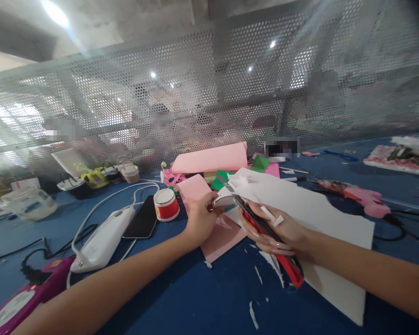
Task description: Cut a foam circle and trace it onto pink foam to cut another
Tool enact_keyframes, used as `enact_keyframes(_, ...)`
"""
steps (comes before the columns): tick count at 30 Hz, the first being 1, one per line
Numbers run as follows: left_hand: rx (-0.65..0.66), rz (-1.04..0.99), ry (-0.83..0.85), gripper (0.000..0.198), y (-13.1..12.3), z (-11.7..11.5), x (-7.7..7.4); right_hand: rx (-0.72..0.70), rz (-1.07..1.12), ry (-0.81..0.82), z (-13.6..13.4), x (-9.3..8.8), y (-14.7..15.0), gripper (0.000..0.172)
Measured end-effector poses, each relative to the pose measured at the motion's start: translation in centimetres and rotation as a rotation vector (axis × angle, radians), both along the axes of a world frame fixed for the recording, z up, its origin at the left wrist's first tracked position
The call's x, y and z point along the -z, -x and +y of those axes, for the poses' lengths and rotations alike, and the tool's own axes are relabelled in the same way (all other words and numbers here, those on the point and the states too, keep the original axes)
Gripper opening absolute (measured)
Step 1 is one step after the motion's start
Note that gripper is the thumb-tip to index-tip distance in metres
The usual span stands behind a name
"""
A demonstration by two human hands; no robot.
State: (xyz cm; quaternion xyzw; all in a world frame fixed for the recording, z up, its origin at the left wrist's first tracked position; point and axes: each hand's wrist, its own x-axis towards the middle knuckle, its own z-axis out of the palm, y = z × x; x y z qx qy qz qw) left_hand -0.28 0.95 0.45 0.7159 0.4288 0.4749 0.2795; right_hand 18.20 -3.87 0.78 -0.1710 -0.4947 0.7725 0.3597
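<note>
My left hand [203, 217] pinches a small curved white piece [225, 201], which looks like foam or thick paper. In my right hand [270, 230] is a red-and-black utility knife [256, 221], my fingers wrapped around its handle. Its grey blade reaches up and left, close to the white piece; I cannot tell whether they touch. Small white strips [273, 217] lie against the right hand. Beneath the hands are a pink sheet [221, 242] and a large white sheet [338, 246]. A red-and-white paper cup [166, 204] stands left of my left hand.
White scraps [253, 315] litter the blue table [181, 298]. At left are a phone [142, 217], a white power strip [104, 239] and a purple device [30, 295] with cables. A pink glue gun [366, 200] lies at right. Behind stand a pink roll [211, 158] and a perforated metal screen [202, 93].
</note>
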Motion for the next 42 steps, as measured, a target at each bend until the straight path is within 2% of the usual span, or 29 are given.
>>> enact_keyframes(6, 0.147, -0.275, 0.203, 0.019, -0.2, 0.7, 0.6, 0.016, 0.052, 0.023, 0.5, 0.5, -0.1, 0.044)
enact_keyframes(10, 0.203, -0.355, 0.275, 0.026, -0.2, 0.9, 0.9, 0.015, 0.072, 0.024, 0.6, 0.7, -0.2, 0.044)
enact_keyframes(16, 0.149, -0.306, 0.188, 0.02, -0.1, 0.9, 0.8, 0.014, 0.04, 0.021, 0.5, 0.7, -0.1, 0.049)
enact_keyframes(22, 0.103, -0.199, 0.124, 0.017, -0.1, 0.9, 0.7, 0.009, 0.058, 0.031, 0.2, 0.2, -0.1, 0.044)
enact_keyframes(28, 0.032, -0.011, 0.018, 0.007, -0.1, 0.1, 0.0, -0.011, 0.068, 0.016, 0.2, 0.2, -0.1, 0.044)
enact_keyframes(34, 0.06, -0.119, 0.071, 0.012, -0.1, 0.2, 0.1, 0.012, 0.065, 0.026, 0.0, -0.1, -0.1, 0.044)
enact_keyframes(37, 0.062, -0.193, 0.12, 0.015, 0.0, 0.6, 0.3, -0.023, 0.03, 0.028, 0.0, -0.1, -0.1, 0.048)
enact_keyframes(42, -0.001, -0.094, 0.061, 0.011, 0.0, 0.4, 0.1, -0.024, 0.024, 0.014, 0.2, 0.3, -0.2, 0.049)
